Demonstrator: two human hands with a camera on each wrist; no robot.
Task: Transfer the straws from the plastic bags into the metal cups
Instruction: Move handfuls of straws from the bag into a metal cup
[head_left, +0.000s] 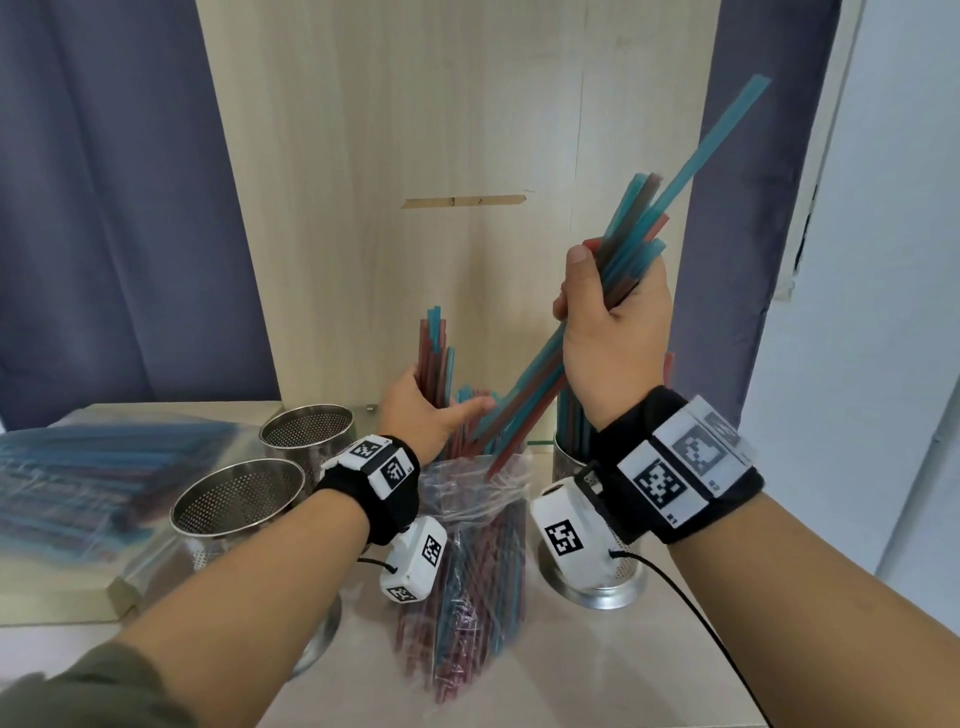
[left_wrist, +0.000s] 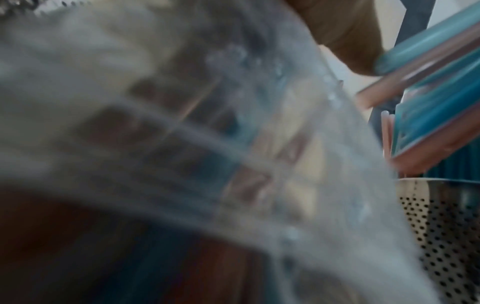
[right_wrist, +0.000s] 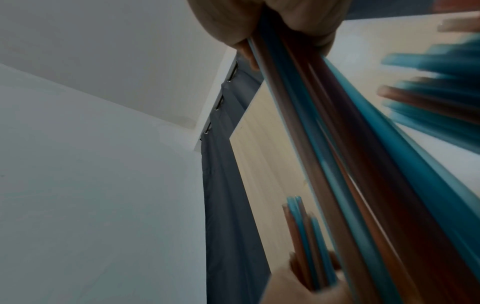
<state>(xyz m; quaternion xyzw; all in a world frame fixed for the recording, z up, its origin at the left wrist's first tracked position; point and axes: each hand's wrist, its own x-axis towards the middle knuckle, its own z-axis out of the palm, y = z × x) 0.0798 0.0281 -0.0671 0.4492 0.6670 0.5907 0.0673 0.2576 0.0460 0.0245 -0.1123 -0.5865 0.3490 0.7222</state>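
Right hand: our right hand (head_left: 608, 332) clenches a slanted bundle of teal and red plastic straws (head_left: 641, 223), raised above the clear plastic bag (head_left: 467, 540).
Left hand: our left hand (head_left: 421, 410) grasps upright straws at the bag's mouth.
Cups: two empty perforated metal cups (head_left: 239, 504) stand left; a straw-filled cup (head_left: 597, 587) stands right.

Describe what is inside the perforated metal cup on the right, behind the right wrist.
Blue and red straws stand upright in the right metal cup, rising above its rim. The right wrist hides most of the cup, so its fill cannot be seen.
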